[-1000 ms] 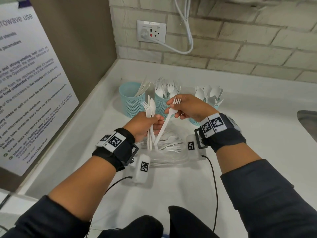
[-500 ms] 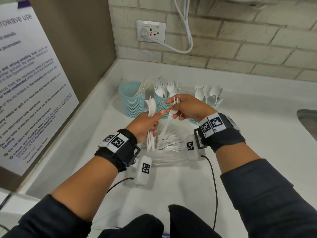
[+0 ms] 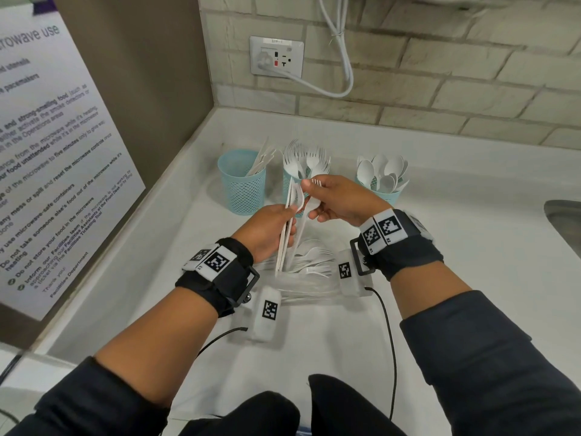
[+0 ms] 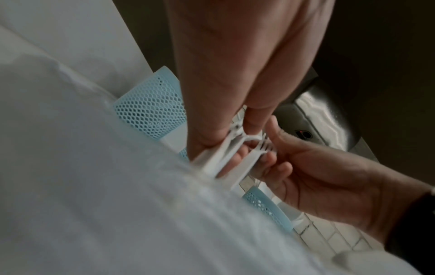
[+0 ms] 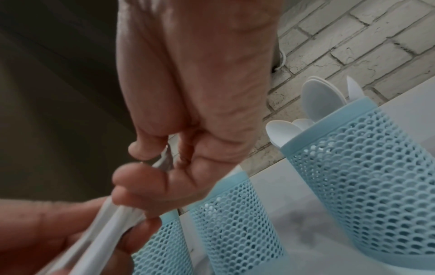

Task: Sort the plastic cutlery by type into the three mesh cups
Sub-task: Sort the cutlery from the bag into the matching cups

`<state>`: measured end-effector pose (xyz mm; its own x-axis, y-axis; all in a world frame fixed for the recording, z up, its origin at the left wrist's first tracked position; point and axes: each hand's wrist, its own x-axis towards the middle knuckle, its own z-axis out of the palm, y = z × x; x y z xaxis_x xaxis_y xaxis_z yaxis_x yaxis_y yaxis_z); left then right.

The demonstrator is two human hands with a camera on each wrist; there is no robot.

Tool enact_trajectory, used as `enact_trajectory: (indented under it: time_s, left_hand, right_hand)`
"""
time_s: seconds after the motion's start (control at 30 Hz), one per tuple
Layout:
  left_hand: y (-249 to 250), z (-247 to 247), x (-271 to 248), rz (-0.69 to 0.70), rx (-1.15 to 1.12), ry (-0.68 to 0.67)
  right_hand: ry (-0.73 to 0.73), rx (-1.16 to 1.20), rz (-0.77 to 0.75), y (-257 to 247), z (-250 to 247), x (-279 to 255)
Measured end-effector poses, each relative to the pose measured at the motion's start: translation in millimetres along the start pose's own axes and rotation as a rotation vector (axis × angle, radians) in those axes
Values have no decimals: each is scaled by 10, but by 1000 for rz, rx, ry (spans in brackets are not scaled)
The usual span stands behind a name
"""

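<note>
While the left hand (image 3: 267, 229) grips a small bundle of white cutlery (image 3: 287, 228) upright above the worktop (image 3: 471, 247), the right hand (image 3: 341, 201) pinches a single fork (image 3: 306, 212) near its tines, its fingers curled round the neck, just in front of the middle mesh cup (image 3: 287, 184). That cup holds forks; the left cup (image 3: 242, 184) holds what look like knives and the right cup (image 3: 382, 191) spoons, and a loose pile (image 3: 309, 258) lies on the worktop below the hands. The likely trouble is tangling: the fork's tines could catch the bundle's thin handles and drag a piece out, or the smooth, light plastic could slip from so narrow a pinch. The crowded fork cup could also snag an incoming handle. The cups are pale blue, round, slightly tapered, with perforated walls and solid rims; the cutlery is glossy, thin and flexible.
</note>
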<state>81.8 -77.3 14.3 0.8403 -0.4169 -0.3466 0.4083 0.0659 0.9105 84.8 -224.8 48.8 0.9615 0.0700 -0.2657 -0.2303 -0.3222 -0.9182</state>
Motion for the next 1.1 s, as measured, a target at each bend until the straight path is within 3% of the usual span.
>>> enact_trajectory:
  time_s: [0.13, 0.37, 0.43, 0.63, 0.73, 1.1]
  left_hand:
    - [-55, 30, 41, 49, 109, 118]
    - [-54, -12, 54, 39, -6, 181]
    - [-38, -42, 46, 11, -59, 179]
    - [-27, -79, 5, -22, -136, 147]
    - [-24, -72, -2, -20, -135, 120]
    - [-4, -97, -34, -42, -109, 83]
  right_hand:
    - [-4, -8, 0, 8, 36, 27]
    - [88, -105, -48, -3, 22, 52]
    - [201, -125, -84, -114, -68, 47]
    - [754, -160, -343, -472, -421, 204]
    - [913, -208, -466, -450, -380, 308]
    - [845, -496, -456, -342, -176, 491]
